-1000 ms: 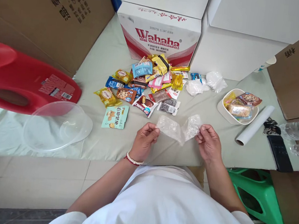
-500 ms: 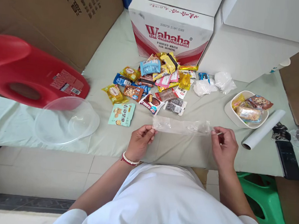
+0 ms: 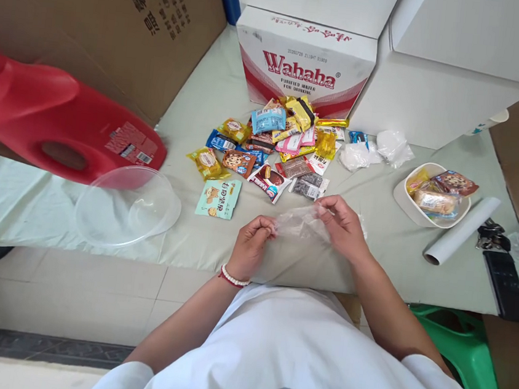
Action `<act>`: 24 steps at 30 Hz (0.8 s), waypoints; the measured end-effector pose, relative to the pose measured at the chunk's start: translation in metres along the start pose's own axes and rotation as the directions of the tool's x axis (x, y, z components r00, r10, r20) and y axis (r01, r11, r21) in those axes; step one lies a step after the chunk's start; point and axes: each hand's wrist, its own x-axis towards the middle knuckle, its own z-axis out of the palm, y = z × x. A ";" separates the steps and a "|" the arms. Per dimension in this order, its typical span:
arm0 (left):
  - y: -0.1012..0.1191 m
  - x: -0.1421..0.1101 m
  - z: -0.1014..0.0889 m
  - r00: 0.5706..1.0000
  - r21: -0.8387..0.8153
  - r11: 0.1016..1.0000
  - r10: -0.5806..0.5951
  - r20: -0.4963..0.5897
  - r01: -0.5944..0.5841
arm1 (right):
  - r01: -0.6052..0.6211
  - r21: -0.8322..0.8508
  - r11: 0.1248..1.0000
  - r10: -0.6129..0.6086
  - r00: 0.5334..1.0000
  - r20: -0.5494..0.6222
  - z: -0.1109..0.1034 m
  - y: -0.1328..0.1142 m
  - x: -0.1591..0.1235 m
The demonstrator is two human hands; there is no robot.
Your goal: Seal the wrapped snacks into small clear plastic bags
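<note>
L hand [image 3: 250, 243] pinches one end of clear plastic bag [image 3: 300, 223], ctr of frame; R hand [image 3: 343, 229], fingers nearly closed, grips it farther along. Snack packs [image 3: 290, 143] heaped beyond, upper ctr; Wahaha box [image 3: 303, 69] behind, top ctr.

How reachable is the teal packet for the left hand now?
Likely yes: the teal packet lies just beyond the left hand, off to its left, with nothing visible between. The hand pinches clear plastic, though, so it would probably have to let go.
</note>
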 end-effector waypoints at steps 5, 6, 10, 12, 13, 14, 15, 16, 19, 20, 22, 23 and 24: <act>0.011 0.013 0.012 0.993 -0.262 0.958 -0.122 0.003 0.119 | -0.190 0.155 0.969 0.205 0.975 -0.086 0.000 -0.014 -0.006; 0.013 0.018 0.016 0.992 -0.269 0.956 -0.127 -0.015 0.119 | -0.236 0.192 0.952 0.255 0.964 -0.080 0.002 -0.017 -0.007; 0.016 0.039 0.034 0.996 -0.193 0.981 -0.030 -0.085 0.013 | -0.316 0.318 0.894 0.364 0.925 -0.106 0.003 -0.021 -0.010; 0.015 0.047 0.039 0.996 -0.168 0.986 0.008 -0.087 -0.022 | -0.297 0.342 0.892 0.363 0.920 -0.146 0.000 -0.020 -0.010; 0.015 0.049 0.040 0.996 -0.166 0.986 0.005 -0.086 -0.019 | -0.286 0.352 0.891 0.360 0.918 -0.166 -0.002 -0.019 -0.009; 0.014 0.049 0.041 0.997 -0.174 0.985 -0.020 -0.076 0.006 | -0.276 0.363 0.890 0.360 0.914 -0.186 -0.004 -0.017 -0.009; 0.013 0.048 0.040 0.997 -0.190 0.980 -0.066 -0.050 0.055 | -0.267 0.378 0.887 0.362 0.909 -0.206 -0.006 -0.015 -0.007; 0.012 0.046 0.039 0.992 -0.210 0.970 -0.125 -0.002 0.122 | -0.256 0.396 0.882 0.366 0.902 -0.231 -0.007 -0.012 -0.005; 0.006 0.034 0.036 0.939 -0.175 0.936 -0.266 0.218 0.306 | -0.223 0.470 0.854 0.393 0.868 -0.304 -0.013 -0.003 0.001; 0.003 0.030 0.036 0.916 -0.110 0.939 -0.285 0.282 0.326 | -0.216 0.497 0.840 0.410 0.854 -0.321 -0.015 0.000 0.004; -0.004 0.023 0.036 0.884 0.064 0.952 -0.301 0.357 0.298 | -0.217 0.545 0.810 0.445 0.832 -0.330 -0.021 0.005 0.010; -0.007 0.021 0.036 0.872 0.144 0.951 -0.309 0.380 0.274 | -0.222 0.562 0.797 0.460 0.826 -0.325 -0.025 0.006 0.012; -0.009 0.020 0.036 0.860 0.205 0.945 -0.318 0.400 0.255 | -0.225 0.575 0.787 0.469 0.823 -0.320 -0.029 0.007 0.015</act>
